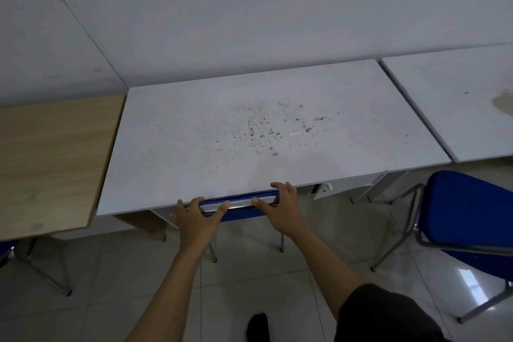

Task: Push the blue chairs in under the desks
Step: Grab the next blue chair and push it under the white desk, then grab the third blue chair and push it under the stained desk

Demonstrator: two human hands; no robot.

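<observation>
A blue chair (241,209) with a chrome frame sits almost fully under the white desk (249,133); only the top of its backrest and its rear legs show at the desk's front edge. My left hand (198,215) and my right hand (280,207) rest side by side on the backrest's top rail, fingers spread and reaching the desk edge. A second blue chair (469,219) stands out from the neighbouring white desk (458,103) at the right, turned at an angle.
A wooden desk (50,158) adjoins on the left, with part of another blue chair (5,251) below it. A white wall rises behind the desks. The floor is pale glossy tile, and a dark shoe (258,327) shows at the bottom.
</observation>
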